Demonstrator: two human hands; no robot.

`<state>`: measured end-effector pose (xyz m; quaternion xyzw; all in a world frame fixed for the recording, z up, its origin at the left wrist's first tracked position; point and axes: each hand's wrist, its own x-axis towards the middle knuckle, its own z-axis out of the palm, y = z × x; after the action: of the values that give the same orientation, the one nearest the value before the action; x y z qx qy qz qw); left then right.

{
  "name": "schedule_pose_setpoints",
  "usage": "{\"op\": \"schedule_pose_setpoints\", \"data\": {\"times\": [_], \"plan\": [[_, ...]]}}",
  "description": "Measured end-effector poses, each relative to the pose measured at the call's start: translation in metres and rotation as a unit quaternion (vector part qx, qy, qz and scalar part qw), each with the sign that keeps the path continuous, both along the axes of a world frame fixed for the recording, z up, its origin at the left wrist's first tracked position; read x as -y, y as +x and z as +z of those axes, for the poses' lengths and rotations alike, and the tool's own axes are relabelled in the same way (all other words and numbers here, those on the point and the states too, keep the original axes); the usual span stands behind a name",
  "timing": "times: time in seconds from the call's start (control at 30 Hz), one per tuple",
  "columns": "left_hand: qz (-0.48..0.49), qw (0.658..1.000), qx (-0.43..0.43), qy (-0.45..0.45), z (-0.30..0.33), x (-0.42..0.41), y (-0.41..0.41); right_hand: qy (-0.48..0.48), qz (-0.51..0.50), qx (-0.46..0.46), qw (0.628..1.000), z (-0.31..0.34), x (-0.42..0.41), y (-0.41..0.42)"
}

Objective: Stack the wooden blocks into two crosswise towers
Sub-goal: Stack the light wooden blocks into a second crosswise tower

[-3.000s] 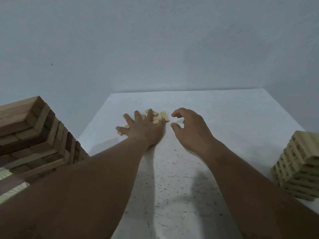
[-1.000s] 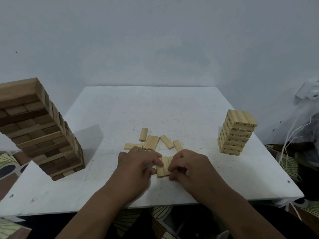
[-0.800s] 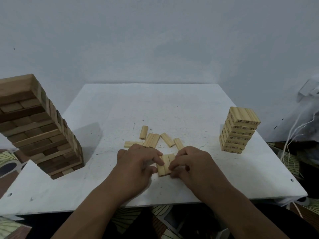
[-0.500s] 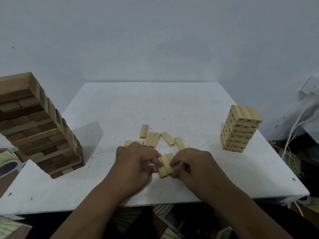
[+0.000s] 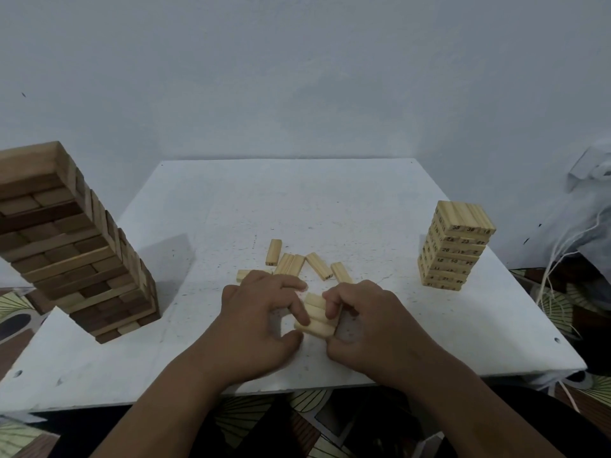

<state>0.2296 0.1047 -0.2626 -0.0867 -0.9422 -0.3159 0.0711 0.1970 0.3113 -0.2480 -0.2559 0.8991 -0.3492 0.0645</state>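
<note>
Three pale wooden blocks (image 5: 316, 315) lie side by side as a small group near the table's front middle. My left hand (image 5: 261, 312) pinches the group from the left and my right hand (image 5: 367, 315) from the right, fingers curled at its ends. Several loose pale blocks (image 5: 299, 262) lie just beyond my hands. A small pale tower with numbered blocks (image 5: 454, 247) stands at the right. A tall tower of larger, darker wooden blocks (image 5: 66, 246) stands at the left edge, its layers crosswise.
The white table (image 5: 297, 200) has its front edge just under my wrists. White cords and a pale bag (image 5: 591, 206) hang off to the right. Patterned floor shows below the table.
Three seconds ago my hands reached far over the loose blocks. Since then they drew three blocks to the front, and within the last half second turned the group from lengthwise to crosswise.
</note>
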Motion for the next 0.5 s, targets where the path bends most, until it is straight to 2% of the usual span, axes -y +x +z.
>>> {"op": "schedule_pose_setpoints", "data": {"times": [0.33, 0.5], "plan": [[-0.017, 0.999, 0.019, 0.025, 0.007, 0.000, 0.002, 0.032, 0.010, -0.020, 0.999, 0.000, -0.014, -0.008], [-0.008, 0.995, 0.049, 0.085, 0.009, 0.000, 0.004, 0.031, 0.010, -0.019, 0.999, 0.004, -0.019, -0.009]]}}
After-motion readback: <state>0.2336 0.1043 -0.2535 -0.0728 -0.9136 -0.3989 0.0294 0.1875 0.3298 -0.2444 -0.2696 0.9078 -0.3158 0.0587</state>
